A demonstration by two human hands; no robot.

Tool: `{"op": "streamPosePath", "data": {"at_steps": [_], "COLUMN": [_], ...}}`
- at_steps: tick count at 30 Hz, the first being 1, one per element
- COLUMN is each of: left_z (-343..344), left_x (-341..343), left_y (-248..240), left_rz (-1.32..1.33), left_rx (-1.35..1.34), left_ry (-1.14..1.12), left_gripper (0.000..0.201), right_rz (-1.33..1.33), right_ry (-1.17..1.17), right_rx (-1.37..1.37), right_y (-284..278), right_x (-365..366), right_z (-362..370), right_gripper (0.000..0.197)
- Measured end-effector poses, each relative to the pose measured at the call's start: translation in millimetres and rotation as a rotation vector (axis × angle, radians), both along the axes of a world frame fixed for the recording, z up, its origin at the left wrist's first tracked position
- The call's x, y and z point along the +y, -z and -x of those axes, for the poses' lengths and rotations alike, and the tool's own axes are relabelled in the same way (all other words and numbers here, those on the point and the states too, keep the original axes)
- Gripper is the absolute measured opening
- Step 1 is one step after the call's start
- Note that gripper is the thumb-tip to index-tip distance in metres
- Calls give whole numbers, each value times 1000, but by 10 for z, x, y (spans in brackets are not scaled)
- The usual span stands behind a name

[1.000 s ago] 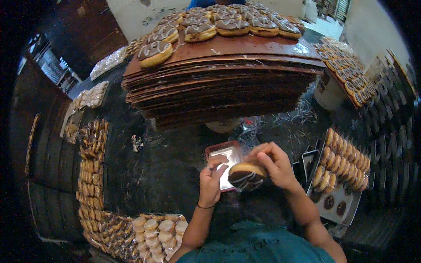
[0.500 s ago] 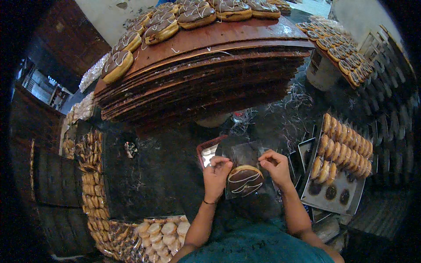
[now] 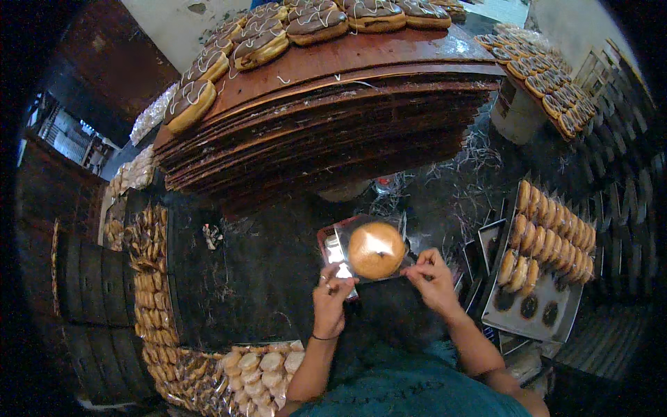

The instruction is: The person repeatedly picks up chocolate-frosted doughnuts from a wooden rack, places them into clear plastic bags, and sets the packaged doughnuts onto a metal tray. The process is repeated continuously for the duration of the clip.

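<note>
In the head view, a round, golden-brown doughnut (image 3: 376,249) is inside a clear plastic bag (image 3: 343,236), held between the person's two hands. Its plain, smooth side faces up, with a bright patch of reflected light and a small dark spot near the middle. The thin film is glossy and wider than the doughnut, with flat margins.

The left hand (image 3: 330,300), below and left of the doughnut, has thumb and finger pinched together on the bag's near edge. The right hand (image 3: 432,283) pinches the near right corner in the same way.

Behind the bag, to its left, is a red-rimmed tray (image 3: 322,243) with a shiny, silvery inside. Farther off rises a stack of thin, reddish-brown boards (image 3: 326,125) with rough, layered edges, topped by doughnuts with chocolate glaze (image 3: 317,26) and thin white squiggles. To the right, a grey metal tray (image 3: 504,321) holds rows of bagged, golden doughnuts (image 3: 549,233). Near left, pale, rounded pastries (image 3: 260,375) sit in clear film.
</note>
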State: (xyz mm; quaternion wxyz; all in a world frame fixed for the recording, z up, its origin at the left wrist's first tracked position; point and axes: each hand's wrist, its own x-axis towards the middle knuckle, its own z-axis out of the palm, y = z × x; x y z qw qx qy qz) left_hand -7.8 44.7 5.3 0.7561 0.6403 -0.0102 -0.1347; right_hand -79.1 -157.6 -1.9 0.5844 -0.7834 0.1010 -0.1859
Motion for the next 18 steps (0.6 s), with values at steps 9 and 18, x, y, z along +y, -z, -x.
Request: {"op": "streamPosePath", "data": {"at_steps": [9, 18], "left_z": [189, 259], "left_x": [-202, -97], "left_y": [329, 284], "left_rz": [222, 204], "left_rx": [278, 254], "left_ry": [-363, 120], "left_gripper": [17, 36], "right_rz": [335, -532], "right_ry": [196, -286], "right_rx": [-52, 60], "right_y": [72, 405], "right_x": [278, -141], "right_z": [-5, 278], "right_gripper": [19, 47]}}
